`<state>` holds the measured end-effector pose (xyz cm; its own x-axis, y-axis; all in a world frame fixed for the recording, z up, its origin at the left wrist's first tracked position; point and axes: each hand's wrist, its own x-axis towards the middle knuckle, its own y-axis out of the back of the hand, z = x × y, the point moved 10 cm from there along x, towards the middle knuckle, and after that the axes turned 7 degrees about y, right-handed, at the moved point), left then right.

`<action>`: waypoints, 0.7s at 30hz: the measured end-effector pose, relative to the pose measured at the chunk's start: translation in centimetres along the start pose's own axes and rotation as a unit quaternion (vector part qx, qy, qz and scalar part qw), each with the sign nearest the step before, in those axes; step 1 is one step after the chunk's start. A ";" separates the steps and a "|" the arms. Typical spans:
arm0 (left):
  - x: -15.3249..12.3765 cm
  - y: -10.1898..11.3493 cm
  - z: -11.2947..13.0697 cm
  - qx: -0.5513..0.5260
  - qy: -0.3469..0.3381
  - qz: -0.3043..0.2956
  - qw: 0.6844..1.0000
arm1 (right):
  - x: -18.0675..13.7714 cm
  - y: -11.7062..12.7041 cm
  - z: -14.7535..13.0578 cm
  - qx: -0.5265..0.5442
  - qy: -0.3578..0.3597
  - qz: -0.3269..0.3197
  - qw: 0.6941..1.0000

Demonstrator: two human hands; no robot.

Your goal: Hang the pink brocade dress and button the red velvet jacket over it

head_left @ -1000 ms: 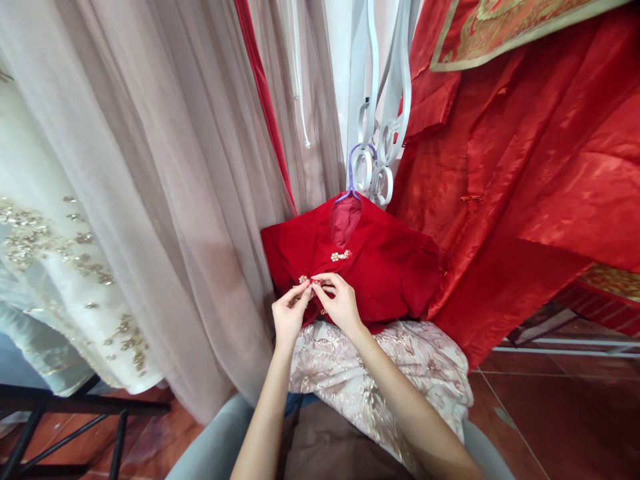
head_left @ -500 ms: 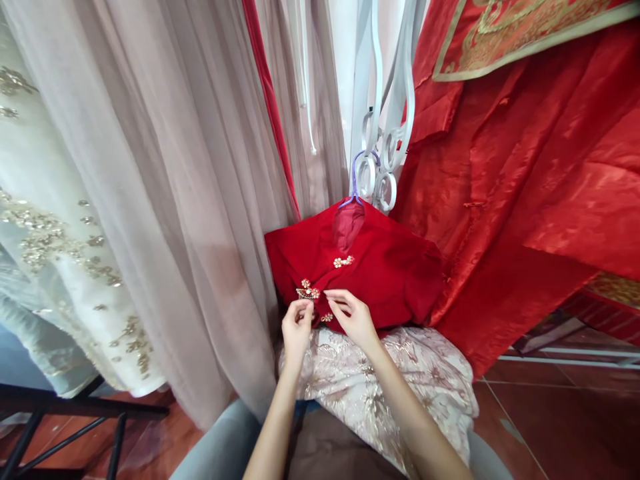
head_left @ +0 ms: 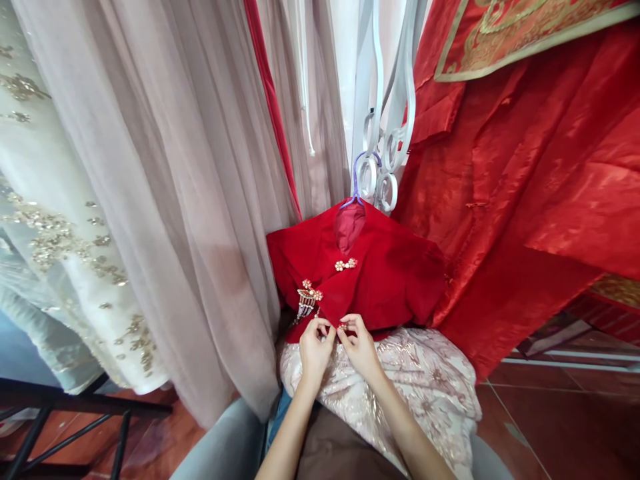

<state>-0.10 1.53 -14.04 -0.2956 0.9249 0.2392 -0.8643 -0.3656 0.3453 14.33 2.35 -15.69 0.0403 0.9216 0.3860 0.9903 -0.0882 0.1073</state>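
A red velvet jacket (head_left: 390, 280) hangs from a purple hanger (head_left: 356, 190), its front facing me. Fastened near the collar is a gold and white flower clasp (head_left: 346, 265). Lower on the left, a flower clasp (head_left: 313, 290) carries a beaded tassel brooch (head_left: 306, 303). At the jacket's lower hem, my left hand (head_left: 316, 347) has its thumb and finger pinched together; what lies between them is hidden. Close beside it, my right hand (head_left: 360, 343) pinches a small flower clasp (head_left: 343, 327) at the lower front edge. The fingertips of both hands nearly meet.
Pale patterned fabric with sequins (head_left: 400, 380) lies over my lap beneath the jacket. Sheer greyish-pink curtains (head_left: 200, 200) hang on the left, beside a white gown with gold beading (head_left: 75, 247). Red satin garments (head_left: 500, 200) hang at right. White curled metalwork (head_left: 387, 170) supports the hanger.
Both hands have moved down to the lower hem and closer together. The left hand has left the tassel brooch, which now hangs freely. My right fingers have closed on the lower clasp.
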 end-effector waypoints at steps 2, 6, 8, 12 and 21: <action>-0.3 1.3 0.8 0.039 -0.034 0.062 0.997 | 0.2 0.4 0.0 -0.003 -0.008 -0.011 1.000; 0.0 2.3 0.4 0.024 -0.045 0.102 0.994 | 0.7 1.9 -1.1 -0.008 -0.020 -0.068 0.997; 0.5 1.8 -0.7 -0.004 -0.029 0.081 0.996 | 0.8 2.7 -2.7 -0.005 -0.020 -0.102 0.995; 1.2 1.2 -2.9 -0.077 0.008 0.054 0.996 | 0.2 2.0 -6.7 0.006 0.000 -0.199 0.980; 1.6 0.5 -3.4 -0.108 0.036 0.000 0.994 | 1.5 -3.2 -6.1 -0.032 0.066 -0.263 0.962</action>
<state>-2.33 3.18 -16.56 -0.3177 0.9328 0.1702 -0.9290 -0.3422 0.1413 10.43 1.72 -9.83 -0.4864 0.7887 0.3760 0.8584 0.3511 0.3741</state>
